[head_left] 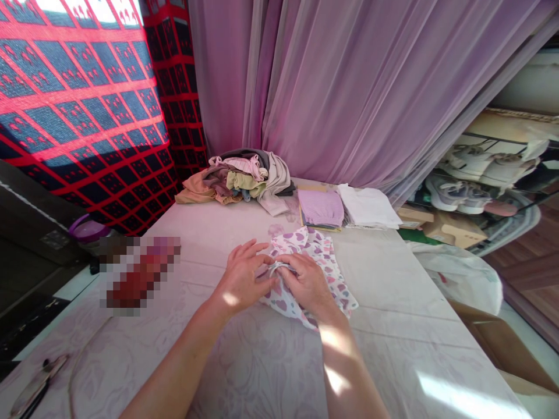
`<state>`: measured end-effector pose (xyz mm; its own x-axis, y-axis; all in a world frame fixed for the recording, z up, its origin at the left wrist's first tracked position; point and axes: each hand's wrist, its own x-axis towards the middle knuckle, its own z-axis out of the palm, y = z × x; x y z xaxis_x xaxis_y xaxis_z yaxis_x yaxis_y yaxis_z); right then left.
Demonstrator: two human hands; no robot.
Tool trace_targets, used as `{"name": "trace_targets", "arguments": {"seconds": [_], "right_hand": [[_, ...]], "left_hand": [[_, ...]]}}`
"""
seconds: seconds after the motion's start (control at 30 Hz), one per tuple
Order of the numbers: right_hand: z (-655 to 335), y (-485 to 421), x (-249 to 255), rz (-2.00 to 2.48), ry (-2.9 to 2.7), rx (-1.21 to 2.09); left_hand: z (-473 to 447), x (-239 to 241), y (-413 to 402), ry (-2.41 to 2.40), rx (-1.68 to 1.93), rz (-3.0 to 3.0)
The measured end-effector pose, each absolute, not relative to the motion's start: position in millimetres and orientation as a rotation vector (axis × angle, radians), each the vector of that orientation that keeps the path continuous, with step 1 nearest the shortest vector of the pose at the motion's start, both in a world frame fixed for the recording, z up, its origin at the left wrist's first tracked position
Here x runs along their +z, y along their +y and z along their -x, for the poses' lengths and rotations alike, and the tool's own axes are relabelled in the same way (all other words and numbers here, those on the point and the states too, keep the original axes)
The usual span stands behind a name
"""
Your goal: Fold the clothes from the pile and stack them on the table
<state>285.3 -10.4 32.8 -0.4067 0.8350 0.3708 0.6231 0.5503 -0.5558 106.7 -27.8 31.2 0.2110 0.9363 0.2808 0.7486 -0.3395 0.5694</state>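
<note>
Fingers [292, 263] of the right hand [308, 282] are pinched on a fold of the heart-print garment [326, 256]. The left hand [242, 279] is pressed on its edge, fingers spread. The garment is laid mid-table [393, 279], with folded stacks [321, 206] and a clothes pile [244, 177] set behind it.

This is a room in a home, with laundry laid out for sorting. Sheer purple curtains [349, 87] hang along the back. A red and blue patterned cloth [78, 105] covers the window on the left, and daylight glows through it. A table [393, 302] under a pale floral cover bears a loose heap of clothes [240, 177], a folded lilac stack [321, 208], a folded white stack [369, 205] and a heart-print garment [323, 256]. On the right, a shoe rack [493, 138] holds sneakers [448, 192] above cardboard boxes [454, 230], beside a wooden floor [539, 247].
</note>
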Motion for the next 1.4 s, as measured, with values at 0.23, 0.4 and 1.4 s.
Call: {"name": "trace_targets", "arguments": {"seconds": [0.23, 0.4, 1.4], "right_hand": [[-285.4, -10.1, 32.7, 1.174, -2.2, 0.467], [-288.1, -12.4, 35.7, 1.175, -2.219, 0.28], [-331.0, -31.3, 82.0, 0.973, -2.018, 0.919]], "left_hand": [[-111.0, 34.3, -29.8, 1.69, 0.759, -2.302], [-111.8, 39.3, -31.9, 1.703, 0.771, -2.333], [-75.4, 29.1, -22.8, 1.542, 0.537, -2.157]]}}
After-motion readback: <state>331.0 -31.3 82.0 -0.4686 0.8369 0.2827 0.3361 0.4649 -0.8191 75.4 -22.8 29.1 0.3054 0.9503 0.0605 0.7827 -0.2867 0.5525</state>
